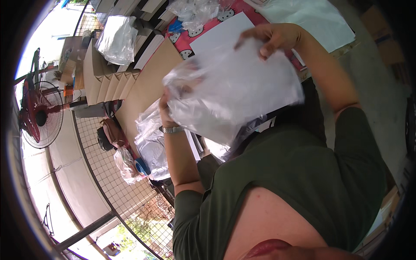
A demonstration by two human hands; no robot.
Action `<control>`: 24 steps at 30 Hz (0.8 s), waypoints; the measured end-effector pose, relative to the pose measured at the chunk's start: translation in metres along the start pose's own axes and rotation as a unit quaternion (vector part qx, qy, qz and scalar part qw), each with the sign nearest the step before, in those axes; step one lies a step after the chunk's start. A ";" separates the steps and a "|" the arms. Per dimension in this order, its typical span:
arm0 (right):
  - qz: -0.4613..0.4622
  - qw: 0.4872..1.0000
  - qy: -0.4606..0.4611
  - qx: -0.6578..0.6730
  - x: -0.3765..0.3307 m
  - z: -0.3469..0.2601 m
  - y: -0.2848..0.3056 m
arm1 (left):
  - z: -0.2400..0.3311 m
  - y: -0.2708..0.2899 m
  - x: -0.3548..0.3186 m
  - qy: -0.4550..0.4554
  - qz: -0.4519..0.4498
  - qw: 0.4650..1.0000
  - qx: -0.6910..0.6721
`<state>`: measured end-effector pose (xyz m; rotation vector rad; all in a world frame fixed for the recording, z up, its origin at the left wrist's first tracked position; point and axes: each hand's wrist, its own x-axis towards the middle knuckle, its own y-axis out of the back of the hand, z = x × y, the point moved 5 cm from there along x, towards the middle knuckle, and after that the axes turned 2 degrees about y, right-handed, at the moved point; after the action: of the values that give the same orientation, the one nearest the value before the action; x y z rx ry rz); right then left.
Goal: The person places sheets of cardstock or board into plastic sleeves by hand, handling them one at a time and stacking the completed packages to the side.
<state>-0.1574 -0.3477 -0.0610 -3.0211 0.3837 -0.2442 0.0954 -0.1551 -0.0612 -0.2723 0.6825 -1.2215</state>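
Note:
A clear plastic bag (208,99) with white sheets in it hangs tilted in front of my chest. My left hand (166,106) is closed on the bag's left edge; its fingers are partly hidden behind the film. At the far right corner of the bag, my right hand (277,38) is slightly blurred, fingers curved and apart, above or just touching the white surface. Beyond the bag, a white sheet (229,30) lies on a pink patterned cloth (186,41).
Crumpled clear bags (195,11) lie on the far side of the table. Brown cardboard pieces (108,82) and a wrapped white stack (117,41) stand to the left. More bags (151,138) lie beside my left forearm. A red fan (41,117) stands far left, near a wire grille (104,164).

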 end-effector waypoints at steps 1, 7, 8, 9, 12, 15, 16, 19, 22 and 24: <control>0.009 0.999 0.038 -0.021 0.001 -0.004 0.002 | -0.007 0.005 0.010 0.029 0.017 0.999 0.000; 0.254 0.922 0.018 0.292 0.018 0.072 0.087 | -0.011 0.044 0.112 0.050 0.037 0.993 0.101; 0.267 0.931 -0.026 0.247 0.022 0.091 0.096 | -0.002 0.046 0.130 0.048 0.044 0.991 0.119; 0.315 0.923 -0.066 0.210 0.042 0.098 0.089 | 0.003 0.091 0.143 0.047 0.170 0.942 0.284; 0.369 0.916 0.057 -0.147 0.062 0.111 0.116 | 0.000 0.075 0.189 0.019 0.248 0.844 0.476; 0.331 0.674 -0.153 -0.643 0.093 0.140 0.144 | -0.006 0.078 0.224 0.013 0.284 0.807 0.518; 0.260 0.666 -0.186 -0.674 0.105 0.144 0.140 | -0.004 0.082 0.226 0.013 0.295 0.780 0.551; 0.129 0.638 -0.208 -0.730 0.126 0.132 0.129 | 0.012 0.087 0.215 -0.006 0.303 0.741 0.599; 0.303 0.788 -0.122 -0.522 0.105 0.079 0.137 | 0.054 0.040 0.172 -0.087 0.262 0.813 0.513; 0.369 0.913 -0.066 -0.162 0.080 0.013 0.103 | 0.090 0.002 0.120 -0.056 0.250 0.879 0.402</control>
<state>-0.1040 -0.4667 -0.0733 -2.8798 1.6235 0.0951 0.1734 -0.2796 -0.0327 0.5033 0.0810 -0.8826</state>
